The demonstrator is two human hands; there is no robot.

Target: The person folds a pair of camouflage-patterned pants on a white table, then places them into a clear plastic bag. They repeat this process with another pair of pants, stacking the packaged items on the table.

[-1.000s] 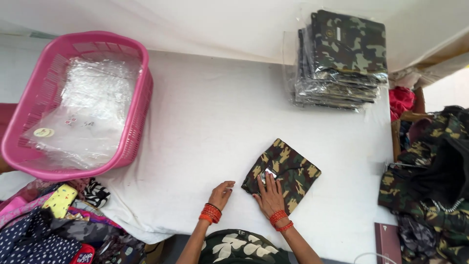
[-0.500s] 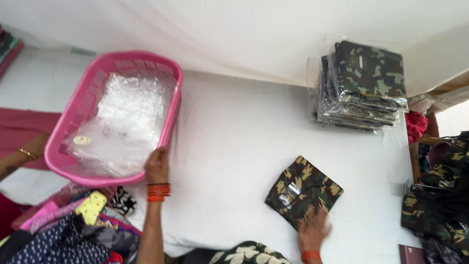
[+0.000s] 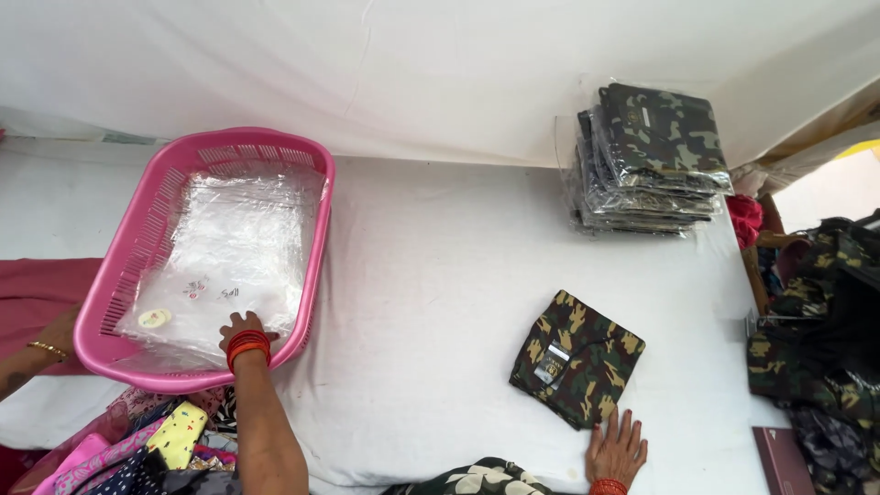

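Observation:
My left hand [image 3: 240,327] reaches into the pink plastic basket [image 3: 307,266] and rests on the near edge of a stack of clear plastic bags [image 3: 229,252]; whether it grips one I cannot tell. My right hand [image 3: 617,449] lies flat and open on the white table cloth, just below a folded camouflage garment [image 3: 577,356], fingers spread and almost touching its near corner. Both wrists wear red bangles.
A stack of bagged camouflage garments [image 3: 653,156] sits at the back right. Loose camouflage clothes [image 3: 816,339] pile up at the right edge. Colourful fabrics [image 3: 156,440] lie at the lower left. Another person's hand with a gold bangle [image 3: 50,341] is at the basket's left side.
My left hand moved from the basket's near rim into it, onto the plastic bags. My right hand stayed by the folded garment. The view shifted right.

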